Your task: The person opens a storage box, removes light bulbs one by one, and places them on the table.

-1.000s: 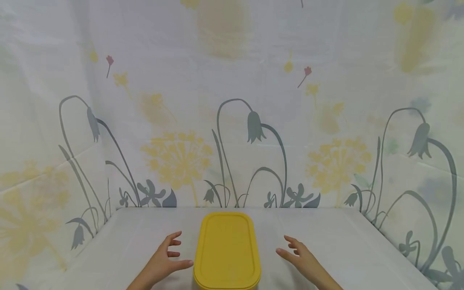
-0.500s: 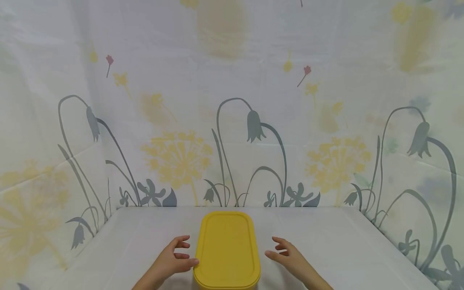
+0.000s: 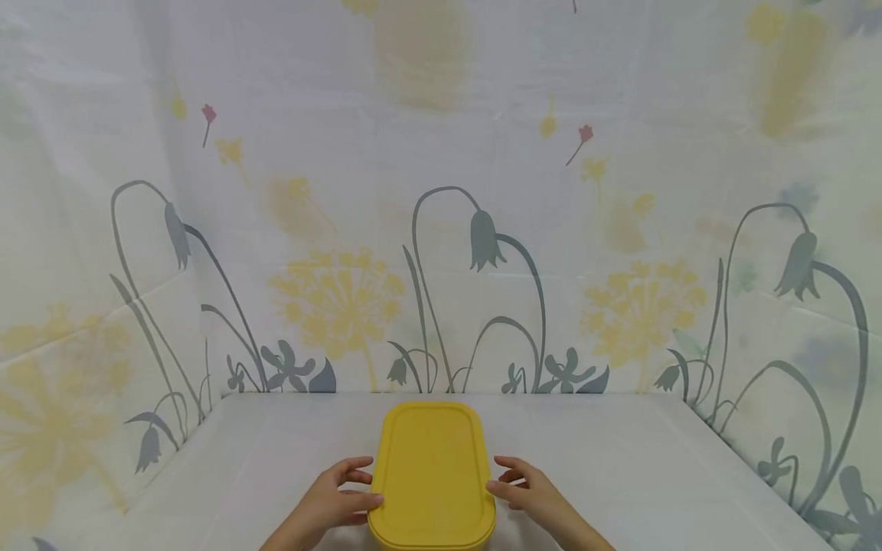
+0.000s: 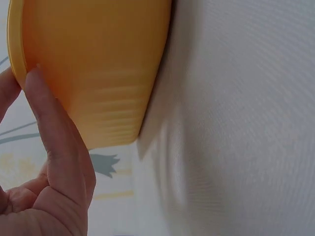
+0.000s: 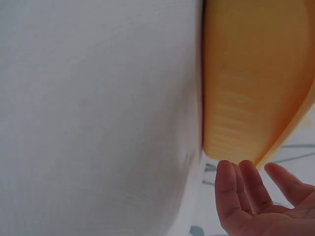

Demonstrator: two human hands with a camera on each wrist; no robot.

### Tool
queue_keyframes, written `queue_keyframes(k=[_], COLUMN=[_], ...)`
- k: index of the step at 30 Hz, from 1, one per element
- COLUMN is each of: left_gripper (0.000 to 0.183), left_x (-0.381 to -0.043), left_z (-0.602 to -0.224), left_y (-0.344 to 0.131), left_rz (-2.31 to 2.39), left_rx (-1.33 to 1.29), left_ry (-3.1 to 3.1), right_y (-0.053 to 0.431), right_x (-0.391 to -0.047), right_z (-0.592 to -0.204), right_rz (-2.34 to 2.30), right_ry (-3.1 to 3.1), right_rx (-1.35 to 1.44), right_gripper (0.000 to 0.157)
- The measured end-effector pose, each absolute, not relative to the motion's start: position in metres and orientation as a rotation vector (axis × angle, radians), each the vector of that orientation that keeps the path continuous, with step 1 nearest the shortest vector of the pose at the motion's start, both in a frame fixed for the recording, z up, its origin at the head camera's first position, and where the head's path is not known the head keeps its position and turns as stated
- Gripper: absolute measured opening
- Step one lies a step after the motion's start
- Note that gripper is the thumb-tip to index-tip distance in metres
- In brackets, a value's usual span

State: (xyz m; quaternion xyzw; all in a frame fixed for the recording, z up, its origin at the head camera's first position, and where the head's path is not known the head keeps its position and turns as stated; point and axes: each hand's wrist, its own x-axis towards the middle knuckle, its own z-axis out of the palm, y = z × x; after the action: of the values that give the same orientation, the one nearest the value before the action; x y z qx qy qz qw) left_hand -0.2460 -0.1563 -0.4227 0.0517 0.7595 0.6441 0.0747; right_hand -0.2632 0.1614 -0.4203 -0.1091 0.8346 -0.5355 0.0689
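Note:
A yellow rectangular plastic container (image 3: pixel 432 474) with rounded corners and a flat lid stands on the white surface. At the lid's left edge, my left hand (image 3: pixel 329 503) pinches the rim, its thumb on top. In the left wrist view, a finger (image 4: pixel 51 115) lies against the container's wall just under the rim. My right hand (image 3: pixel 527 493) is at the opposite side, thumb tip right at the lid's edge. Its fingers (image 5: pixel 253 189) are spread and loosely extended near the container's far end in the right wrist view. The container's inside is hidden by the lid.
A white cloth-covered table (image 3: pixel 620 459) extends on both sides of the container. Behind it and along the sides hangs a pale curtain (image 3: pixel 441 138) printed with grey bellflowers and yellow blossoms.
Both hands have moved inward to the container. The left thumb has come onto the lid's left edge, and the right hand has closed its gap to the right edge. The container has stayed put.

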Motion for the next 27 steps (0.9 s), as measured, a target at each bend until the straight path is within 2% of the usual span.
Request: queue_keyframes(k=[17,27], left_gripper=[0.072,0.069], left_x=[-0.246,-0.246], left_z=[-0.420,-0.416], left_y=[-0.154,-0.152], left_rz=[1.917,1.899], left_rx=[0.097,0.088], left_ry=[2.204,2.236], right_y=[0.151,0.149], right_x=[-0.267,-0.266], right_z=[-0.421,-0.414], right_rz=[-1.787,-1.823], right_ry=[2.348,2.281], right_rx=[-0.316,-0.221], right_gripper=[0.055,0.054])
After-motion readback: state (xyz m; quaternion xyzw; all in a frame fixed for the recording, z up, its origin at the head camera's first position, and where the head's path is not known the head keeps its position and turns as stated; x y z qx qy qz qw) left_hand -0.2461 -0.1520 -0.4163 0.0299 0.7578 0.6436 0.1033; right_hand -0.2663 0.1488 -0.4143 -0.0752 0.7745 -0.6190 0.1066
